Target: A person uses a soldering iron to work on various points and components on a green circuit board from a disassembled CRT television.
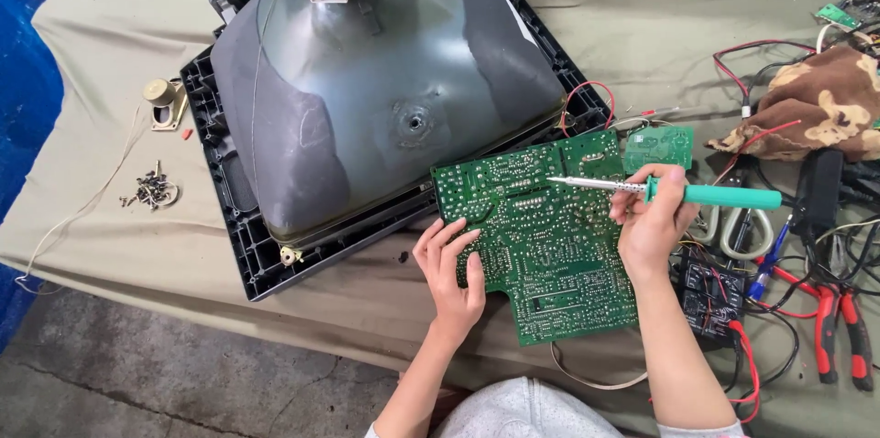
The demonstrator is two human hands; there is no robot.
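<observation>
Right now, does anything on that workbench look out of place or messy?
Yes. The picture tube lies face down in its open black frame, loose screws lie scattered at the left, and wires tangle round red pliers beside the right hand.

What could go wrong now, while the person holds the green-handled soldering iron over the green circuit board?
1. The left hand rests on the large green circuit board, near the metal tip of the green-handled soldering iron held in the right hand; fingers could be burned.
2. The board overhangs the edge of the cloth-covered table; it may tip if released.
3. Red and black wires lie close by; the iron could melt their insulation.
</observation>
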